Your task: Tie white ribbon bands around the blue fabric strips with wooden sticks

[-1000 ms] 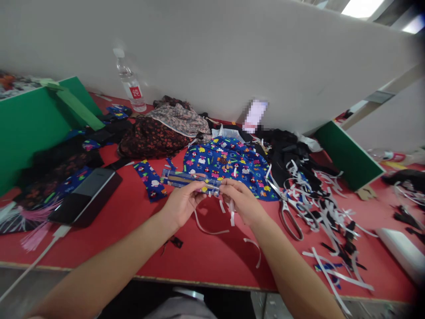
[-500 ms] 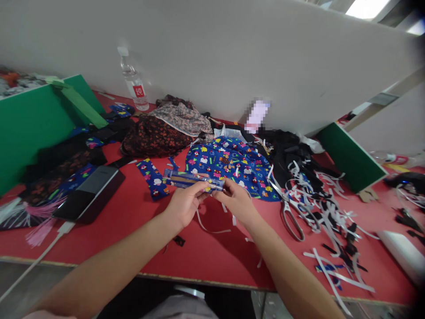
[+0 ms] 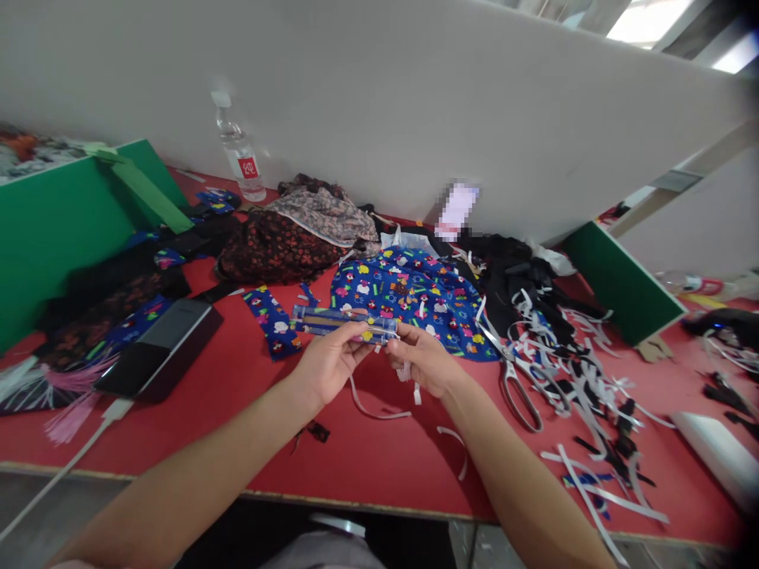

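A narrow clear plastic case (image 3: 323,320) is held level over the table; something long and thin shows through it, but its contents are not clear. My left hand (image 3: 332,359) is closed on the case from below, with the thumb along its front. At the case's right end, my right hand (image 3: 424,359) pinches with thumb and fingers. A small whitish, see-through piece (image 3: 404,371) shows under the right fingers; whether it belongs to the case I cannot tell. Behind the case lies blue cartoon-print cloth (image 3: 409,284).
Open scissors (image 3: 515,371) lie right of the cloth, beside a heap of white and black strips (image 3: 584,387). A black power bank (image 3: 160,348) with a white cable sits left. Farther back are dark floral cloth (image 3: 278,245), a water bottle (image 3: 240,150) and a phone (image 3: 456,209).
My right thumb and fingers have shifted at the case's right end, and the whitish piece now shows beneath them. My left hand keeps its hold, nearly unmoved.
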Motion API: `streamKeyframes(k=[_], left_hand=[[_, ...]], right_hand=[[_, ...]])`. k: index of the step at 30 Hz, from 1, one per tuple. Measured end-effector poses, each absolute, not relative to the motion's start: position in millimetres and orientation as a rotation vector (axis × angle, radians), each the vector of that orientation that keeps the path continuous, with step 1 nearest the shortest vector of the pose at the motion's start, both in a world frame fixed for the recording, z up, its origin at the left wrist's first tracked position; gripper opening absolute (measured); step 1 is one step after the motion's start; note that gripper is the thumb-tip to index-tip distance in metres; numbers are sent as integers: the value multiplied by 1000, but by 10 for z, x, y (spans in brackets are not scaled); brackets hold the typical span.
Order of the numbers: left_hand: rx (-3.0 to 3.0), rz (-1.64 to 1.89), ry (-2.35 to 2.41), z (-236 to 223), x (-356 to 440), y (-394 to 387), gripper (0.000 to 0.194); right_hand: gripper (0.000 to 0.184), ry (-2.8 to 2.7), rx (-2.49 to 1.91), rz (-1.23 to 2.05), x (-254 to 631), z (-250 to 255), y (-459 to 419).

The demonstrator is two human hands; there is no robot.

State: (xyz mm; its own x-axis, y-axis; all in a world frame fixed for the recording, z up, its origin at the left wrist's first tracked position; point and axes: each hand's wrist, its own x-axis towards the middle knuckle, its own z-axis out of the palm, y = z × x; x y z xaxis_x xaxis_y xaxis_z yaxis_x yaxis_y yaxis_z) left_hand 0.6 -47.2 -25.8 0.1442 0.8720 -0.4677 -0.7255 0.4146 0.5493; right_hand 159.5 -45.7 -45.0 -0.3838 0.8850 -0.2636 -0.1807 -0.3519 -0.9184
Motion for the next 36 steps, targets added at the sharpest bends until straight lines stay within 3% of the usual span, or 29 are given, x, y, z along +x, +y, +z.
streamKeyframes(k=[6,8,13,18,22,27,33,36], left_hand=[[208,1208,800,-324,-19,-444,12],[222,1228,801,-344,-27,-435,13],[251,1275,830,-375,-16,-446,16],[338,1261,810,-386,-7,-482,17],[470,1190,722,-381,0,-503,22],[925,1056,583,-351,-25,-540,49],[2226,306,1003,-472,-29,-673,111],[2434,70,1173,-591,99,-809,106]], right_hand=[[45,-1213,-997,1764,1688,-550,-366],[44,-1322,-1065,1505,1696,-503,-364],[49,-1912,-1250,497,1640,-261,-468],[45,-2168,-1232,141,1575,-220,-524],[47,-2164,-1236,-16,1617,-230,-536],[50,-1923,-1297,0,1817,-129,-623],[48,-1466,-1374,306,2252,-49,-748],[47,-1340,-1305,386,2428,-30,-834]])
